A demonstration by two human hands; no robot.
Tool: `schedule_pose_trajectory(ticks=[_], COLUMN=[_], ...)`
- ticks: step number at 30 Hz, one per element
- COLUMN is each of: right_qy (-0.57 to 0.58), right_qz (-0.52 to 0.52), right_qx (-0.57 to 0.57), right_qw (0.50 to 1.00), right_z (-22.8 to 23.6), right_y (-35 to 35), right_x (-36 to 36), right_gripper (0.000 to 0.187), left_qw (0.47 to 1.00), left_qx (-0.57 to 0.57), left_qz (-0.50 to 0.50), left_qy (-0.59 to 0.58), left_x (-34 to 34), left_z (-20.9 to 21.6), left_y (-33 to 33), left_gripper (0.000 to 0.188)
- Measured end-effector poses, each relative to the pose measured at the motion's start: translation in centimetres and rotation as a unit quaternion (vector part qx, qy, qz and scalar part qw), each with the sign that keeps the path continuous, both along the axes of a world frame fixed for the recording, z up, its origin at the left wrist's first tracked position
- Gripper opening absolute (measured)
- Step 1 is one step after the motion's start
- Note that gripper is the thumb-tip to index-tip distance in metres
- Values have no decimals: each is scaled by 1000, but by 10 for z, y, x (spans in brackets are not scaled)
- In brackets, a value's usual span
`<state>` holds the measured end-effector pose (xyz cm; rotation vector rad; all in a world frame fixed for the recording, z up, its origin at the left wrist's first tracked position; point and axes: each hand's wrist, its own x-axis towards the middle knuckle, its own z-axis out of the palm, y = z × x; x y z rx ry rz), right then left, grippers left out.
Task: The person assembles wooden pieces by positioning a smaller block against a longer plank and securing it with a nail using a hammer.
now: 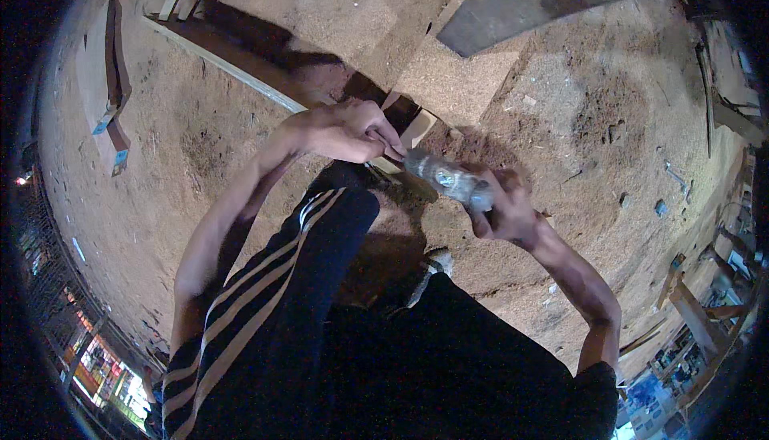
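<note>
My left hand (pixel 352 131) is closed in a pinch over a long wooden board (pixel 232 69), which runs from the far left towards my knee. Whatever lies between its fingertips is too small or hidden to make out. My right hand (pixel 509 206) is wrapped round a hammer, its handle mostly hidden. The grey metal hammer head (pixel 445 177) is blurred and reaches close to my left fingertips. Just beyond the fingers, a pale wood piece (pixel 418 129) sits at the board's near end. My bent left leg, in dark striped trousers, is beside the board.
Sawdust and dirt cover the ground (pixel 561 143). A large grey sheet (pixel 553 7) lies at the far right. Boards with blue marks on their ends (pixel 112 103) lie at the left. Small wood blocks (pixel 180 1) rest at the far left. Timber frames (pixel 697 312) stand at the right.
</note>
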<state>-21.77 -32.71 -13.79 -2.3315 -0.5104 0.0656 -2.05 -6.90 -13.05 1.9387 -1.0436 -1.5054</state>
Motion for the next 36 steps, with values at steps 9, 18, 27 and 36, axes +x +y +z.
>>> schedule_pose_trajectory(ticks=[9, 18, 27, 36], right_qy=[47, 64, 110, 120], right_qz=[-65, -114, -103, -133], right_qx=[26, 96, 67, 23], right_qw=[996, 987, 986, 984], right_z=[-13, -7, 2, -21], right_y=[-3, 1, 4, -4], right_x=[-2, 6, 2, -1], right_gripper=[41, 24, 24, 27], left_qw=[999, 981, 980, 992], left_qx=[-16, -65, -70, -14], left_qz=[33, 96, 152, 115], left_qy=[-16, -155, -107, -49], left_x=[-6, -28, -24, -17], left_z=[5, 6, -12, -5], left_y=[2, -9, -3, -6], left_gripper=[37, 38, 26, 35])
